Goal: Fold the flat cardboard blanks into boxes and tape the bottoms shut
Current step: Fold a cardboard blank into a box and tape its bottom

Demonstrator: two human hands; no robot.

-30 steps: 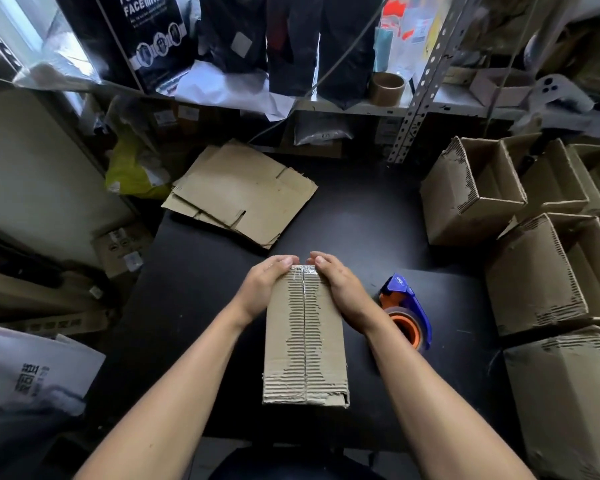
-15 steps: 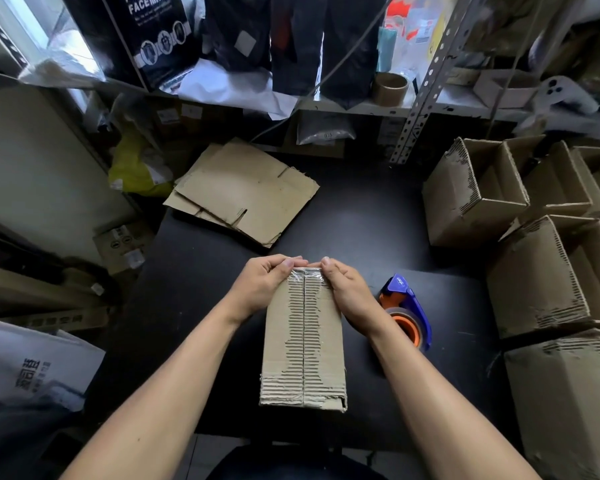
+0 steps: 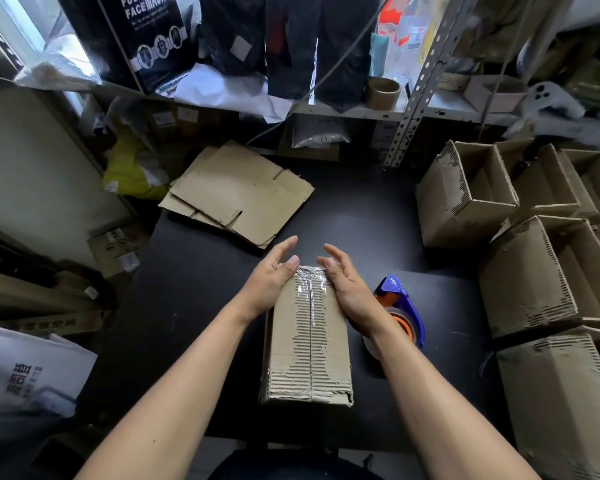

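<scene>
Both hands flank the far end of the taped box [image 3: 307, 341]: left hand [image 3: 269, 277] and right hand [image 3: 343, 285], fingers straight, grip loosened. The right wrist partly hides the tape dispenser [image 3: 400, 306].

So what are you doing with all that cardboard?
A person is making boxes. Their left hand and right hand, fingers straight, rest against the far end of a cardboard box lying on the black table, with clear tape along its seam. The blue tape dispenser sits just to the right. Flat blanks wait at the back left, and finished boxes are stacked on the right.
</scene>
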